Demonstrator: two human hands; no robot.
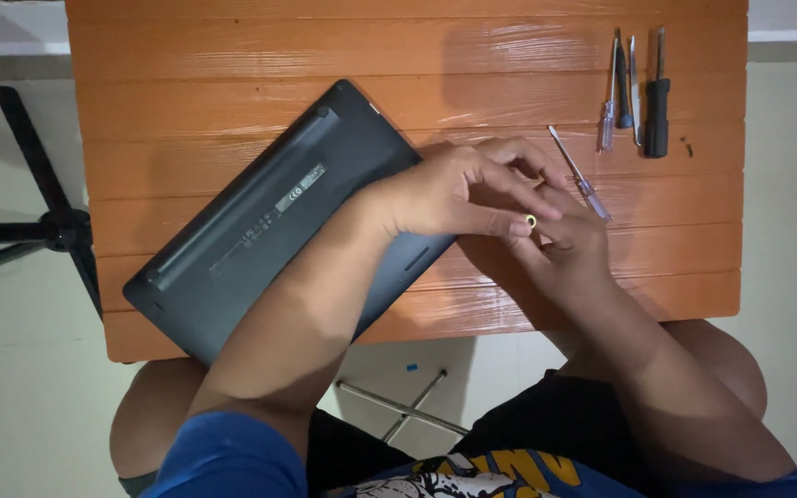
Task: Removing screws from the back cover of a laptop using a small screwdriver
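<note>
worktop: orange slatted wooden worktop [232,55], seen from straight above, pale floor around it

laptop: dark grey laptop [269,221] lying upside down, bottom cover up, turned on a diagonal at about 9 o'clock from the hands. Cover looks fully on, no gap or lifted edge that I can see

left hand: left hand [458,189] comes over the laptop's near right corner, fingers curled, thumb and forefinger pinching a tiny ring-shaped bit [530,221], yellowish with a dark centre. Too small to say what it is, could be a little washer or a screw head-on

right hand: right hand [569,244] sits just under and touching the left one, palm sort of cupped toward that small bit, half hidden. Can't tell if it's gripping anything itself

small screwdriver: slim one with a clear bluish handle [581,175] lying on the worktop at 12 o'clock from the right hand, just beside the fingers, nobody holding it

other tools: a row at roughly 1 o'clock, well apart from the hands, another clear-handled driver [609,115], a black-handled driver [658,101] and a couple of thin metal pieces between them

progress: honestly looks early to me. Cover on, tools mostly parked, only one tiny part in hand. Whether any screws are out of the base I can't make out

off the worktop: black tripod legs [39,226] at 9 o'clock on the floor
</note>
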